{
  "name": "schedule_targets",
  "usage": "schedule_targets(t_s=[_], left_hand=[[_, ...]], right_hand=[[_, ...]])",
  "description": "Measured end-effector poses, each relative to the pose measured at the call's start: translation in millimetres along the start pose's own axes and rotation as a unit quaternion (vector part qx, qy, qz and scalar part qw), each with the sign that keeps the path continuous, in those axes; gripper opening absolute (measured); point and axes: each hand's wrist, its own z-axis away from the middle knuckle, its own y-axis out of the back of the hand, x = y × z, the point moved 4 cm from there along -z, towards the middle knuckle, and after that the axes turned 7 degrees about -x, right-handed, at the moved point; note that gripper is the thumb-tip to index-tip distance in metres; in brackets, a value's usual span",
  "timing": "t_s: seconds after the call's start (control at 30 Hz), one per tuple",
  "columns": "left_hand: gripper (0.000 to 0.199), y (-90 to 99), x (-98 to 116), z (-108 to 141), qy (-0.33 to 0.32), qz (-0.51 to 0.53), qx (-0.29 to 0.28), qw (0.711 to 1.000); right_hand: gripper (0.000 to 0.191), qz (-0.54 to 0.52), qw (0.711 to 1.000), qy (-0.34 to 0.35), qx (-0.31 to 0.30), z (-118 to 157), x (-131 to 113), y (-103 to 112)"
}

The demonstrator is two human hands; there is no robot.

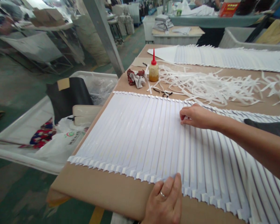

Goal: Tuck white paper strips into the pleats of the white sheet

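Pleated white paper [140, 133] lay on brown card [95, 186]; the right hand [197, 116], fingers together, and ringed left hand [164, 199] pressed it, clamping nothing; lettering on a plastic bag [60, 146] was unreadable.

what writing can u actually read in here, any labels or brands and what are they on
white plastic bag: green round logo with a line of printed characters beside it, too blurred to read
red box: pale lettering on the front, too small and blurred to read
red-tipped glue bottle: no readable text shows
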Motion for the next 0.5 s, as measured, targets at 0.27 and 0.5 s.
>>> schedule_targets(t_s=[0.27, 0.5], left_hand=[[0.033, -4.1, 0, -6, 0.029, 0.008, 0.062, 0.998], [0.031, -8.9, 1, -9, 0.049, -0.032, 0.074, 0.996]], right_hand=[[0.012, 0.012, 1.0, 0.013, -0.014, -11, 28, 18], [0.011, -0.024, 0.999, -0.026, 0.025, -23, 53, 26]])
